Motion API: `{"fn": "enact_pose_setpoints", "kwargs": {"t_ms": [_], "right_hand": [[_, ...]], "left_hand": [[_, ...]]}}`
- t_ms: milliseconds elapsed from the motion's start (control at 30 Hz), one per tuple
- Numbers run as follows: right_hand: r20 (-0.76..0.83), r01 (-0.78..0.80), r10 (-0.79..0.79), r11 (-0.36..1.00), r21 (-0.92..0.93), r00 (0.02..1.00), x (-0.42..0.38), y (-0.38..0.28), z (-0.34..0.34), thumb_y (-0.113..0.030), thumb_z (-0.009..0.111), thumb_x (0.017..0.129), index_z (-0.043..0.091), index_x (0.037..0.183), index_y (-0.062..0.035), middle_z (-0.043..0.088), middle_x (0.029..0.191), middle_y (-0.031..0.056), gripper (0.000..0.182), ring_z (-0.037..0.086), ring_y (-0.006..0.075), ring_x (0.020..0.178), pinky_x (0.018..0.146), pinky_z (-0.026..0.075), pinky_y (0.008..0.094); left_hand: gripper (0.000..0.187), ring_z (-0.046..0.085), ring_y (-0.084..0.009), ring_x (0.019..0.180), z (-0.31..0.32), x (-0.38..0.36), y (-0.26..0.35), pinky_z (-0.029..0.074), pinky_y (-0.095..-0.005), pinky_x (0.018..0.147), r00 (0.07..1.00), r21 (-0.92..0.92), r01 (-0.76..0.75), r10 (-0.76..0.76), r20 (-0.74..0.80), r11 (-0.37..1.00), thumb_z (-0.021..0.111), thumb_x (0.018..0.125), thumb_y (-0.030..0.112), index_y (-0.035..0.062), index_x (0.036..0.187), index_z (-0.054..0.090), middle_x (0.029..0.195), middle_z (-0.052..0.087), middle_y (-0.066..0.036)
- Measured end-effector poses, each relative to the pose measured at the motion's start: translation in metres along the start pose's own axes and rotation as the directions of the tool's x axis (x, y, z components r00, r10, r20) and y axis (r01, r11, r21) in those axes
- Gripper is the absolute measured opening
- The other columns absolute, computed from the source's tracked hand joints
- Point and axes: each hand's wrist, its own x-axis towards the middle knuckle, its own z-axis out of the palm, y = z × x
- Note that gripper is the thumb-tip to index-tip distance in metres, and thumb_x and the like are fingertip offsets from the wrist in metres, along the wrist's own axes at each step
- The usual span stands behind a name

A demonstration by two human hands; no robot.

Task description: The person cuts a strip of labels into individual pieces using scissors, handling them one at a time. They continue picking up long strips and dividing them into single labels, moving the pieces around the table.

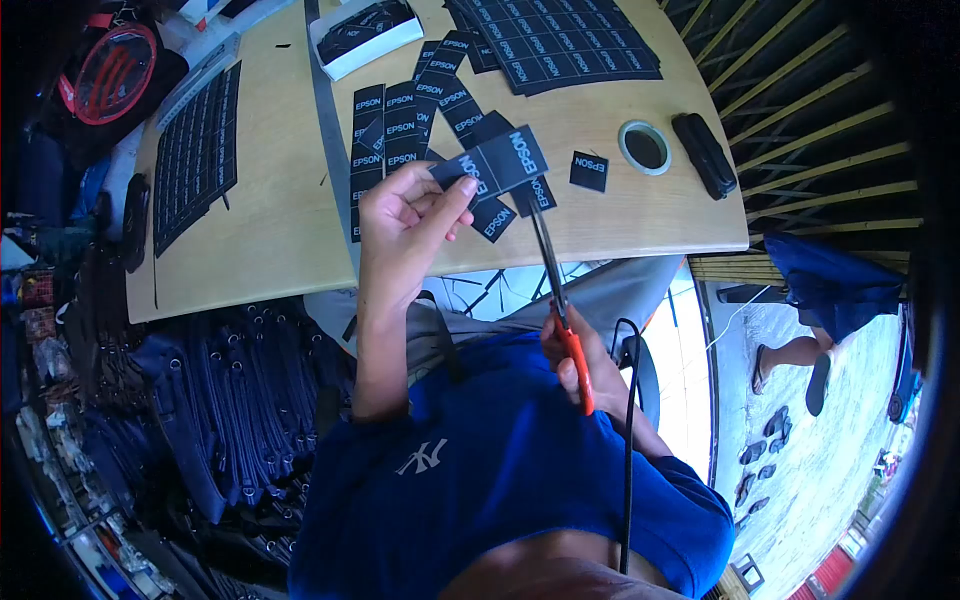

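Note:
My left hand (412,212) pinches a short dark strip of labels (500,163) printed "EPSON" between thumb and fingers, raised over the table. In my right hand (598,352) are scissors (574,358) with orange handles, fingers closed around the grips. Their blades point up at the strip's lower edge, near its right-hand label. Beneath the strip lie cut label pieces (496,220), partly covered by it. A single square label (589,171) rests to the right. Longer label strips (368,165) lie beyond my left hand.
On the table (280,220) are large uncut label sheets (565,45), another sheet stack (200,160), a white box (368,50) of dark pieces, a tape roll (643,147) and a black case (704,155). Dark straps (240,400) hang at left. Another person's leg (790,355) shows at right.

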Motion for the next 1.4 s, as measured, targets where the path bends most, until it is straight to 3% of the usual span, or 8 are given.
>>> {"fn": "enact_pose_setpoints", "kwargs": {"t_ms": [167, 433, 500, 567, 1233, 1400], "right_hand": [[0.057, 0.11, -0.112, 0.993, 0.033, 0.992, 0.015, -0.009, 0.002, -0.074, 0.052, 0.072, 0.043, 0.089, -0.0021, 0.039, 0.069, 0.0023, 0.075, 0.039, 0.0124, 0.061, 0.055, 0.034, 0.0284], [0.037, 0.165, -0.168, 0.984, 0.07, 0.985, 0.023, -0.013, 0.004, -0.072, 0.053, 0.073, 0.043, 0.088, -0.0019, 0.039, 0.067, 0.0016, 0.072, 0.037, 0.0109, 0.058, 0.053, 0.032, 0.0266], [0.027, 0.168, -0.17, 0.983, 0.072, 0.985, 0.024, -0.014, 0.004, -0.071, 0.053, 0.074, 0.043, 0.088, -0.0018, 0.039, 0.067, 0.0015, 0.071, 0.036, 0.0105, 0.058, 0.053, 0.031, 0.0262], [0.033, 0.191, -0.194, 0.98, 0.061, 0.98, 0.024, -0.012, 0.003, -0.07, 0.054, 0.074, 0.044, 0.088, -0.0018, 0.039, 0.067, 0.0012, 0.071, 0.037, 0.0104, 0.058, 0.053, 0.031, 0.0263], [0.026, 0.154, -0.155, 0.987, 0.035, 0.988, 0.027, -0.01, 0.004, -0.066, 0.055, 0.076, 0.045, 0.09, -0.0011, 0.043, 0.069, 0.0032, 0.068, 0.04, 0.0112, 0.06, 0.054, 0.034, 0.0265], [0.032, 0.153, -0.154, 0.988, 0.028, 0.988, 0.026, -0.011, 0.003, -0.066, 0.054, 0.077, 0.045, 0.089, -0.0006, 0.042, 0.069, 0.0032, 0.068, 0.04, 0.0116, 0.06, 0.055, 0.034, 0.0266]], "left_hand": [[0.009, 0.06, -0.0058, 0.06, 0.009, -0.005, 0.001, 0.042, -0.016, 0.049, 0.999, 0.074, 0.018, -0.021, 0.04, 0.997, 0.067, 0.082, 0.006, -0.0003, 0.084, 0.061, 0.072, 0.065, -0.005], [0.009, 0.059, -0.0054, 0.058, 0.014, -0.015, -0.004, 0.043, -0.0164, 0.048, 0.995, 0.023, 0.053, -0.054, 0.08, 0.998, 0.067, 0.082, 0.005, -0.0007, 0.084, 0.06, 0.07, 0.064, -0.006], [0.014, 0.055, -0.0038, 0.056, 0.015, -0.015, -0.003, 0.039, -0.0162, 0.047, 0.996, 0.034, 0.061, -0.063, 0.07, 0.998, 0.067, 0.08, 0.002, -0.0022, 0.092, 0.062, 0.07, 0.062, -0.004], [0.011, 0.056, -0.0045, 0.056, 0.015, -0.015, -0.001, 0.041, -0.0166, 0.048, 0.995, 0.033, 0.066, -0.068, 0.076, 0.997, 0.067, 0.081, 0.004, -0.0016, 0.088, 0.061, 0.069, 0.063, -0.005], [0.011, 0.059, -0.0067, 0.061, 0.018, -0.015, 0.005, 0.046, -0.0181, 0.052, 0.99, -0.035, 0.1, -0.096, 0.101, 0.994, 0.065, 0.082, 0.003, -0.0027, 0.088, 0.058, 0.074, 0.063, -0.007], [0.014, 0.062, -0.0084, 0.067, 0.016, -0.014, 0.0, 0.049, -0.0192, 0.058, 0.985, 0.045, 0.136, -0.14, 0.101, 0.99, 0.066, 0.082, 0.004, -0.0033, 0.09, 0.057, 0.079, 0.064, -0.008]]}}
